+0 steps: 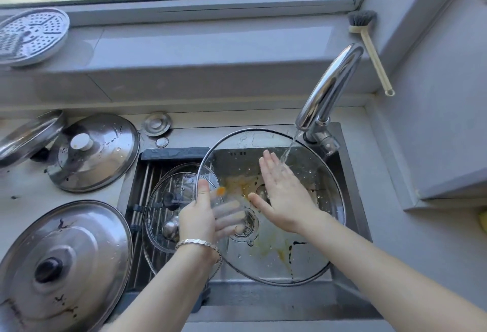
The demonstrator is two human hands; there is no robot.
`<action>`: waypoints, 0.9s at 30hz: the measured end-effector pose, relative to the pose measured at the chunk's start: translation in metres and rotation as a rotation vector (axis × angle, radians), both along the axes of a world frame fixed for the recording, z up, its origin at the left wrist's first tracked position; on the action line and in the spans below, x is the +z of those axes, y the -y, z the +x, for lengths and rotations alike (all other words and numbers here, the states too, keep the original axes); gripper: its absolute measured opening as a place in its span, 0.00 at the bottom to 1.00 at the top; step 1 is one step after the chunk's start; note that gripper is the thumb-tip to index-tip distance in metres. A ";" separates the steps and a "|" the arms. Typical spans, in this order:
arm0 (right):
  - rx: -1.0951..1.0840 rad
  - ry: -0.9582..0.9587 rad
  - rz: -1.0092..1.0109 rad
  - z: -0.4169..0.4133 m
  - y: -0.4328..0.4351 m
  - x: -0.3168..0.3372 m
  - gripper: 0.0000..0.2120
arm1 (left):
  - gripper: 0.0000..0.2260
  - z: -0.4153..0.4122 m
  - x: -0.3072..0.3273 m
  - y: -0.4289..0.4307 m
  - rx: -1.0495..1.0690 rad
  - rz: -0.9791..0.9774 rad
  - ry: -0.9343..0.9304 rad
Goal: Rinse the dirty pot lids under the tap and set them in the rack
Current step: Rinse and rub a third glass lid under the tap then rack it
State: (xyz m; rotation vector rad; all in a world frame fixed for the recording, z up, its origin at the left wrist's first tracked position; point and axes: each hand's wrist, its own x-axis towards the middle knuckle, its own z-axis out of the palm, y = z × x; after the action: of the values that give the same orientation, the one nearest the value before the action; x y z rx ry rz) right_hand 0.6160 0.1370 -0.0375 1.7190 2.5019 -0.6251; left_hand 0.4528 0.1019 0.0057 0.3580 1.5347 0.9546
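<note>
A large glass lid (pixel 311 258) with a metal rim and yellow food smears is held over the sink under the running tap (pixel 329 89). My left hand (pixel 203 213) grips its left rim, thumb on top and fingers seen through the glass. My right hand (pixel 282 189) lies flat on the upper face, fingers straight, with water falling beside its fingertips. A smaller glass lid (pixel 168 207) lies on the roll-up rack (pixel 142 200) across the left of the sink.
Three steel lids sit on the counter at left: a big one (pixel 63 268) in front, one with a white knob (pixel 95 152) behind it, and a tilted one (pixel 29 136) at far left. A perforated steamer plate (pixel 31 36) and a dish brush (pixel 369 44) rest on the windowsill.
</note>
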 end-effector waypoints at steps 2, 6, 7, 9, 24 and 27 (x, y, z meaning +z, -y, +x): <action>0.185 -0.102 0.022 -0.012 0.015 -0.003 0.33 | 0.25 0.001 0.002 0.001 -0.007 -0.002 -0.005; 0.235 -0.115 0.064 -0.008 0.016 -0.002 0.31 | 0.25 0.001 0.004 0.004 0.004 -0.007 0.004; 0.121 -0.080 0.061 -0.002 0.012 -0.001 0.31 | 0.25 0.001 0.005 0.005 0.004 -0.004 0.000; 0.087 -0.092 0.041 -0.003 0.016 0.002 0.33 | 0.24 0.003 0.006 0.005 0.004 0.000 -0.015; 0.071 -0.169 0.089 -0.028 -0.010 0.004 0.30 | 0.22 0.010 0.011 0.013 -0.011 -0.027 -0.027; -0.185 -0.108 0.030 -0.007 -0.019 -0.002 0.32 | 0.23 0.007 0.012 0.015 -0.014 -0.014 -0.048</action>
State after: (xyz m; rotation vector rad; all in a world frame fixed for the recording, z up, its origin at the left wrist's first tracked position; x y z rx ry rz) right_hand 0.6093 0.1560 -0.0393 1.9964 2.4508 -0.7141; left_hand 0.4602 0.0872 0.0176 0.3844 1.5799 0.9297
